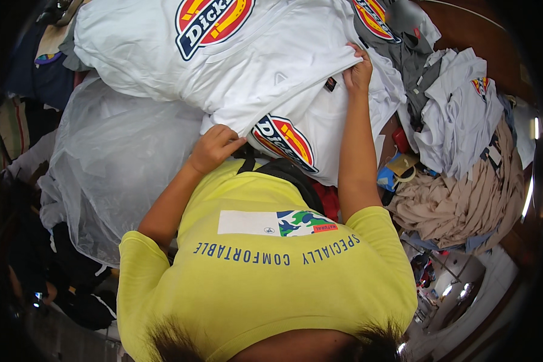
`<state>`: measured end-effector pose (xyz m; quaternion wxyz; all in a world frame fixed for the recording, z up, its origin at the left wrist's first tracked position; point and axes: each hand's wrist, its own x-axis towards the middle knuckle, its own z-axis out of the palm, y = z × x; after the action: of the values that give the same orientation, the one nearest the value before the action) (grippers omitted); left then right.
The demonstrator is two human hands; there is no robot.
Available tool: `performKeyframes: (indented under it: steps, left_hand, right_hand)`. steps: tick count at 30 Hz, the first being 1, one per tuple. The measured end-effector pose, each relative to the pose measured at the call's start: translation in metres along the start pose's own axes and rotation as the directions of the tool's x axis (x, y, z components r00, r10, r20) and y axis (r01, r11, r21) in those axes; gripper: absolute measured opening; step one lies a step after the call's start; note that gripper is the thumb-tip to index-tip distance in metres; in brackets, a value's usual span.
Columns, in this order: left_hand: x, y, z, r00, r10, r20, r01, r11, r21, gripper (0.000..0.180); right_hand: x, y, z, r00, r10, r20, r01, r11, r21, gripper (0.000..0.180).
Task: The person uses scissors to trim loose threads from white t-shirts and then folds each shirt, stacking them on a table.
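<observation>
A white T-shirt (271, 72) with a red, yellow and blue printed emblem lies spread in front of me. My left hand (216, 148) pinches its near edge close to my body. Farther off to the right, my right hand (359, 70) grips the same edge, which stretches straight between both hands. Beneath it lies another white T-shirt (338, 136) with the same kind of emblem and a small dark label at its neck. Its near part hangs toward my lap.
A clear plastic bag (127, 163) bulges at left, beside dark clothes (36, 84). Grey T-shirts (413, 66) and a crumpled white shirt (458, 111) lie at right, above beige cloth (458, 199). A tape roll (406, 175) sits near my right forearm.
</observation>
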<state>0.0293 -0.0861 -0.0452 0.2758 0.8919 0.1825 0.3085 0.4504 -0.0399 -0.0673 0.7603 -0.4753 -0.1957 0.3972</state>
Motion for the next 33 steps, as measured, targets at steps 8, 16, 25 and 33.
performKeyframes:
  steps: [8, 16, 25, 33]
  left_hand:
    - [0.003, 0.002, 0.004, 0.999, -0.038, 0.017, 0.038, 0.999, 0.004, 0.030]
    - [0.005, 0.009, -0.003, 0.956, -0.267, -0.124, 0.235, 0.946, -0.223, 0.025]
    - [0.008, -0.050, -0.053, 0.221, -0.757, -0.615, 0.719, 0.553, -0.422, 0.020]
    - [0.164, -0.056, -0.021, 0.926, -0.124, -0.356, 0.193, 0.967, 0.165, 0.024]
  right_hand:
    - [-0.003, -0.001, 0.002, 1.000, 0.006, 0.022, -0.007, 1.000, 0.018, 0.018]
    - [-0.003, -0.004, 0.007, 1.000, 0.028, -0.005, -0.029, 0.988, -0.151, 0.020]
    - [-0.069, -0.070, 0.102, 0.937, -0.130, 0.323, 0.337, 0.574, -0.746, 0.037]
    - [-0.098, -0.094, -0.054, 0.970, -0.241, 0.030, 0.031, 0.000, -1.000, 0.040]
